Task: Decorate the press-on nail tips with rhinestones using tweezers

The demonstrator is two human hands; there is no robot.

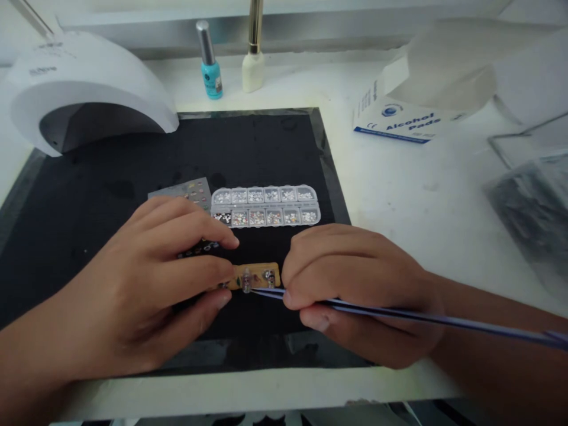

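Observation:
Between the thumb and fingers of my left hand (164,284) is the left end of a small yellow-orange decorated bar (261,277), which carries shiny little ornaments. My right hand (355,290) pinches a pair of bluish-purple tweezers (381,312). Their tips touch or nearly touch the front edge of the bar near its middle; whether they grip anything is too small to tell. Just beyond the hands lies a clear compartment case (266,206) filled with tiny rhinestones. A sticker sheet (190,190) is partly hidden behind my left hand.
A black mat (248,142) covers much of the white table (381,183). At the back left stands a white arched lamp (102,77). Turquoise (212,80) and cream (252,72) polish bottles stand behind the mat. An open alcohol pads box (399,118) and a plastic packet (532,207) are on the right.

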